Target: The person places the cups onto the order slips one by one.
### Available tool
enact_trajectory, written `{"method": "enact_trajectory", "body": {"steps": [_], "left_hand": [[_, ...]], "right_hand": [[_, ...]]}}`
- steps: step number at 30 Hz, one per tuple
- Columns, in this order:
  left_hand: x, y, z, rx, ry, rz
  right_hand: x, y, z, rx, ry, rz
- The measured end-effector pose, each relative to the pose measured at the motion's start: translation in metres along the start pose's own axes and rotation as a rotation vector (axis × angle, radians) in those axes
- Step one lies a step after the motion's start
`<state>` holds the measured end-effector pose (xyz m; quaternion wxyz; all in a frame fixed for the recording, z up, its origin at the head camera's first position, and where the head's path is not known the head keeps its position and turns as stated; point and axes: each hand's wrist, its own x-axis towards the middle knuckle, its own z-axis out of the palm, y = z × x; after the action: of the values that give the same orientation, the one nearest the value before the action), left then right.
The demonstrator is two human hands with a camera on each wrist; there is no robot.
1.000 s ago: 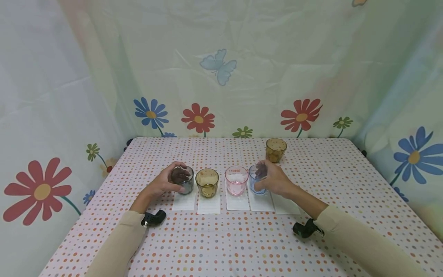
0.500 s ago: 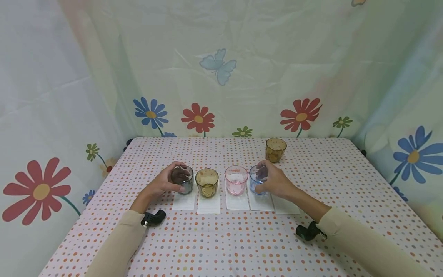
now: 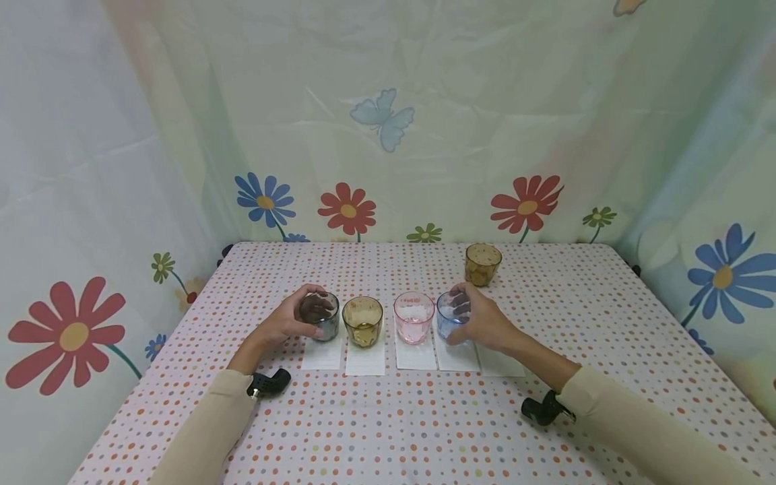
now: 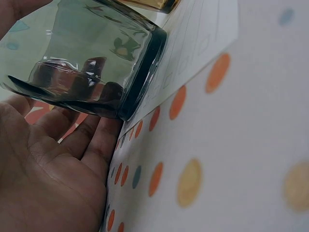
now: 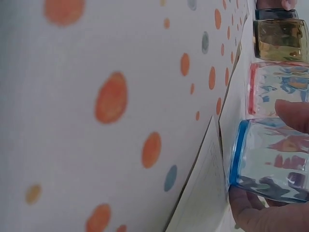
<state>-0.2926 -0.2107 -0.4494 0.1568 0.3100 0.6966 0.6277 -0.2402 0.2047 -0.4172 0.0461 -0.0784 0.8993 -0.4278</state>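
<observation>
My left hand [image 3: 283, 319] grips a smoky grey glass tumbler [image 3: 327, 323] at the left end of a row. In the left wrist view its fingers [image 4: 91, 137] curl behind the tumbler's wall, close to its dark base. My right hand [image 3: 485, 318] holds a blue-tinted tumbler [image 3: 447, 311], thumb on the near side and fingers round the back. The right wrist view shows its bright blue base [image 5: 237, 154] low over a paper slip. Between the hands stand an amber tumbler [image 3: 364, 323] and a pink one [image 3: 414, 318], both upright.
White paper slips lie under the row; the rightmost slip [image 3: 500, 361] has no tumbler on it. Another amber tumbler [image 3: 482, 266] stands behind my right hand, near the back. A dotted cloth covers the table [image 3: 388, 431], and a flowered curtain [image 3: 424, 162] hangs behind.
My right forearm and wrist have shifted slightly to the right and towards me, and the blue tumbler has edged a little right. The left hand and the grey tumbler keep their place.
</observation>
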Motion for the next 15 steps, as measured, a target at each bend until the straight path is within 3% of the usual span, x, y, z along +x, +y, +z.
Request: {"method": "enact_trajectory", "body": {"steps": [15], "left_hand": [[0.0, -0.0002, 0.0004, -0.02, -0.01, 0.012]], "right_hand": [[-0.0049, 0.007, -0.0026, -0.027, 0.011, -0.136]]}}
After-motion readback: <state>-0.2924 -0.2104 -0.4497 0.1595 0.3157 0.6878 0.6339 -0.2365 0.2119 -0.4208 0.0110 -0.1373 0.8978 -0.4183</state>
